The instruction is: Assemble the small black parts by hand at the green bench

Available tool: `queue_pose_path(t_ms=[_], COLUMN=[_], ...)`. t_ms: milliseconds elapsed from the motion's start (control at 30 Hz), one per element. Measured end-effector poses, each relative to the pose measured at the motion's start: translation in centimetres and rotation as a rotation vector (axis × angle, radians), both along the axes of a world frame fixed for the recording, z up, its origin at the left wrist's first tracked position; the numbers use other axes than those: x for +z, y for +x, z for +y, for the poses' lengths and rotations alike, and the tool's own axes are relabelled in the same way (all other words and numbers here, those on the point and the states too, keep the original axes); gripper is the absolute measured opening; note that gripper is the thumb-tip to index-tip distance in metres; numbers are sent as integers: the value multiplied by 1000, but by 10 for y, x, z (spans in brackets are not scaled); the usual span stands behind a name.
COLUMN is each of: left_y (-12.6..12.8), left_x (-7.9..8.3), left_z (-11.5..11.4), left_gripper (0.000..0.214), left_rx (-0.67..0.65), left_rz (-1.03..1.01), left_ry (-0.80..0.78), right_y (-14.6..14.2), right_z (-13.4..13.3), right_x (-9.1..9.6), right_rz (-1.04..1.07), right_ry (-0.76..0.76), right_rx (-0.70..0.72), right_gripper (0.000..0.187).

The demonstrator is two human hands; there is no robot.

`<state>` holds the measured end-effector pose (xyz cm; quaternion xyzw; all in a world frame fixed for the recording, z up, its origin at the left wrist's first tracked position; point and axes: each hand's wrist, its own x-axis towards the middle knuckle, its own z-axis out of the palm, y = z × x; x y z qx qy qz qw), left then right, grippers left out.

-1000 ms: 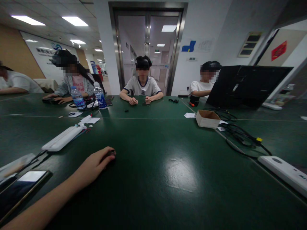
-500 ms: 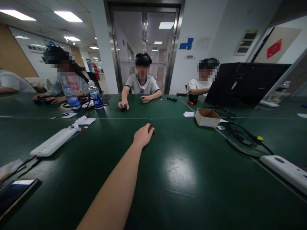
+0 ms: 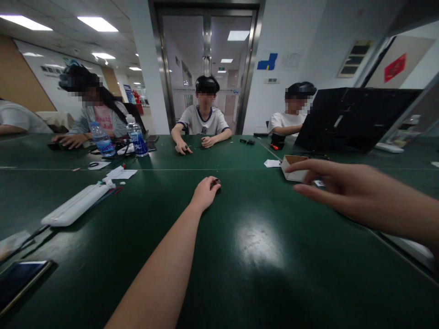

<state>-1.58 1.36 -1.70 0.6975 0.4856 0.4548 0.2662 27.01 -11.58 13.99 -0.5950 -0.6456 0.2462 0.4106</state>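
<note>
My left hand [image 3: 205, 193] rests on the green tabletop [image 3: 164, 192], its fingers curled round a small dark object [image 3: 216, 182]. Most of that object is covered by the fingers, so its kind does not show. From the right edge my right hand [image 3: 339, 185] reaches in above the table, slightly blurred. Its thumb and forefinger are apart and nothing shows between them. Behind its fingertips stands a small open cardboard box [image 3: 290, 173], partly hidden by the hand.
Left of me lie a white power strip [image 3: 77, 204] and a phone [image 3: 24, 283]. Two water bottles [image 3: 137, 137] stand farther back. A black monitor [image 3: 356, 119] is at the far right. Across the table sits a person [image 3: 205, 119]; others sit at both sides.
My right hand has come into view from the right, over the cables and in front of the box. My left hand stays almost in place on the dark object.
</note>
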Motion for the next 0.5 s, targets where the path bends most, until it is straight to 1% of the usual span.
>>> queue_pose_path(t_ms=[33, 67, 100, 133, 200, 233, 267, 300, 367, 433, 500], left_y=[-1, -2, -4, -5, -8, -10, -11, -12, -12, -11, -9], left_x=[-1, -2, -2, -2, 1, 2, 3, 5, 6, 6, 6], left_z=[2, 5, 7, 9, 12, 13, 13, 13, 12, 11, 9], left_gripper=[13, 12, 12, 12, 16, 19, 21, 22, 23, 25, 27], left_rx=[6, 10, 15, 19, 24, 25, 24, 16, -14, -41, -41], left_rz=[-26, -68, -125, -196, -348, -414, -467, -505, -539, -536, -520], left_ry=[-20, -39, -61, -85, -131, -149, -163, -172, -178, -181, -172], right_y=[-19, -40, -61, -81, -115, -129, -139, -147, -154, -153, -148], right_z=[15, 33, 52, 71, 102, 113, 121, 126, 130, 129, 130], right_x=[-3, -11, -24, -41, -77, -94, -108, -119, -132, -138, -140], right_rz=[-17, -41, 4, 66, 207, 289, 391, 504, 675, 770, 817], right_ry=[-67, -157, -228, -296, -424, -482, -514, -507, -461, -413, -366], right_rx=[138, 309, 415, 478, 455, 429, 431, 441, 454, 462, 462], right_gripper=[17, 21, 20, 21, 28, 26, 19, 13, 9, 8, 17])
